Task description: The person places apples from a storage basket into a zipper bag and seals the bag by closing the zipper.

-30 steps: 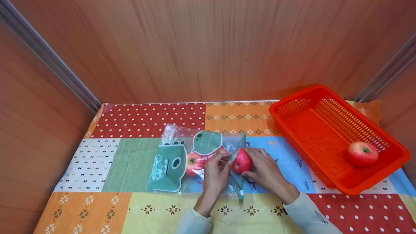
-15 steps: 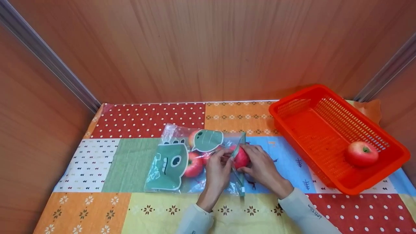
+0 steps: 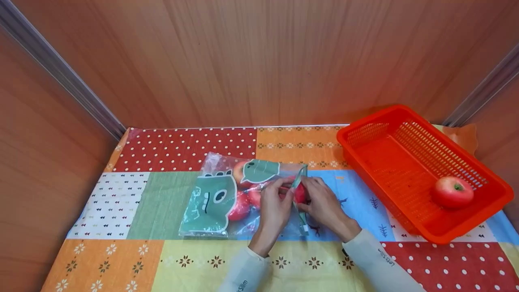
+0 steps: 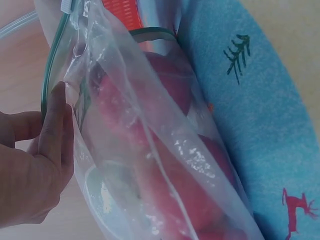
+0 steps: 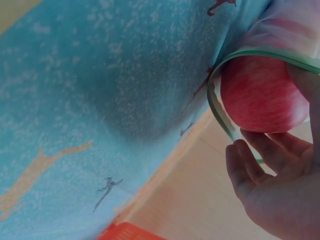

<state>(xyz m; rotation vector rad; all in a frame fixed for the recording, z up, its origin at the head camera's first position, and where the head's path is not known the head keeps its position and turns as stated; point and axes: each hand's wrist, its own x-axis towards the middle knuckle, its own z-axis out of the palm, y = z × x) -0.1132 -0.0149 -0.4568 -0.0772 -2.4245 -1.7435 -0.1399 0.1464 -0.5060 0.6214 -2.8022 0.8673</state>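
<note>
Apple (image 5: 265, 95) part-way inside mouth of zip bag (image 3: 209, 202); my right hand (image 3: 324, 202) grips it, left hand (image 3: 275, 207) pinches green strip (image 3: 304, 172). Step judged: bagging. Next move calls for deeper push, strip held back. Basket (image 3: 399, 162), rightward, holds another apple (image 3: 452, 192).

Bag (image 3: 209, 205) lies on cloth (image 3: 178, 148), apples (image 3: 241, 206) inside it, another apple (image 5: 261, 96) in its mouth at the right end, between left hand (image 3: 275, 202) and right hand (image 3: 325, 202). Basket (image 3: 391, 162) stands on cloth right of the bag, lone apple (image 3: 452, 192) in its near right end. Wall (image 3: 259, 61) rises behind both.
</note>
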